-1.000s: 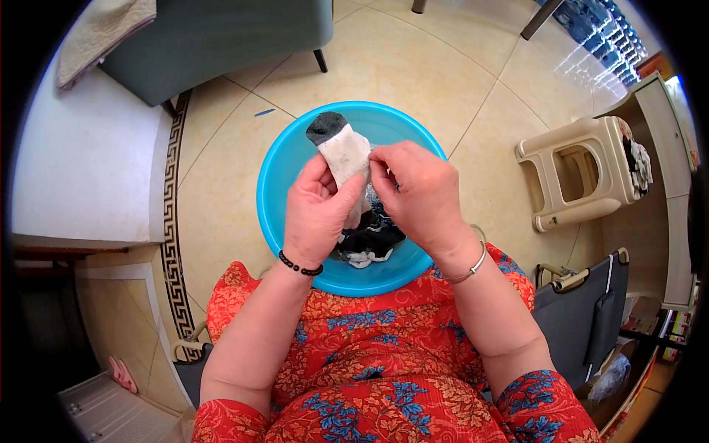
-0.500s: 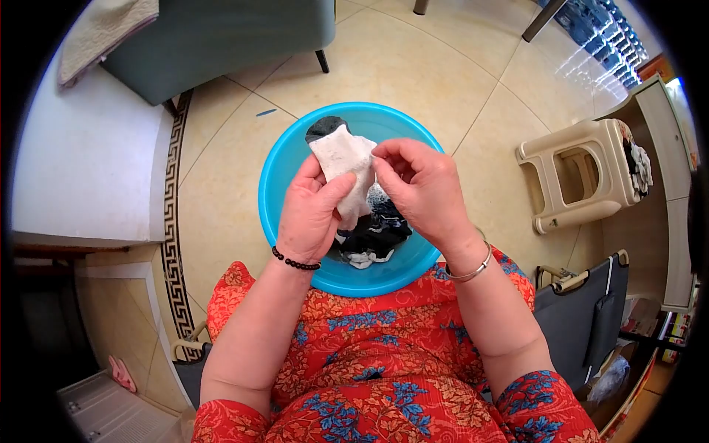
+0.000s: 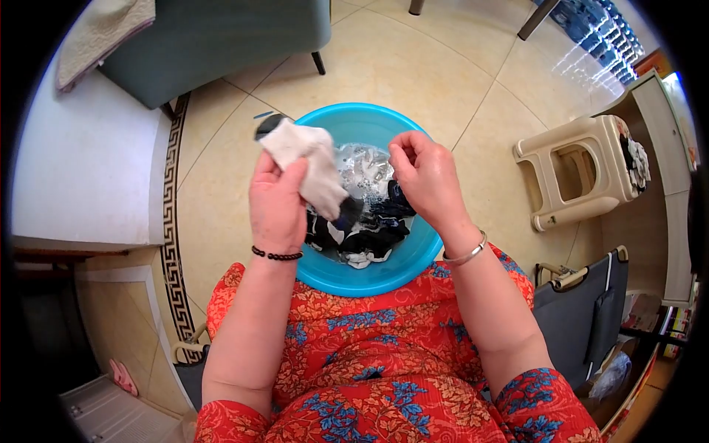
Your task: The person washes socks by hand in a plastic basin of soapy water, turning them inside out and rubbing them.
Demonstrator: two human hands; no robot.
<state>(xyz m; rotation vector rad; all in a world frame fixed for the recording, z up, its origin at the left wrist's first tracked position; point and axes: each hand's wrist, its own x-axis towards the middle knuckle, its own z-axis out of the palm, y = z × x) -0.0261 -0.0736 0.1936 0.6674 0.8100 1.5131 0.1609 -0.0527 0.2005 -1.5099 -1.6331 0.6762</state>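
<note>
Sock and left hand: white sock with dark end [image 3: 304, 151] and left hand [image 3: 278, 207] shifted left since the earlier frame; right hand [image 3: 427, 173] now off the sock.
Floor: pale tiles [image 3: 443, 63], patterned border strip [image 3: 171, 196] at left.
Basin: blue basin [image 3: 354, 118] on floor, suds [image 3: 362, 164], dark and white clothes [image 3: 373, 238] inside.
Room edges: grey-green seat [image 3: 236, 48] upper left, beige stool [image 3: 611, 159] at right with fabric [image 3: 638, 166] on it, pink slippers [image 3: 124, 376] lower left.
Left hand grip: thumb and fingers pinching sock above basin's left side; sock a bit blurred.
Right hand: loosely closed, fingers curled toward thumb, over basin's right side, apart from sock.
</note>
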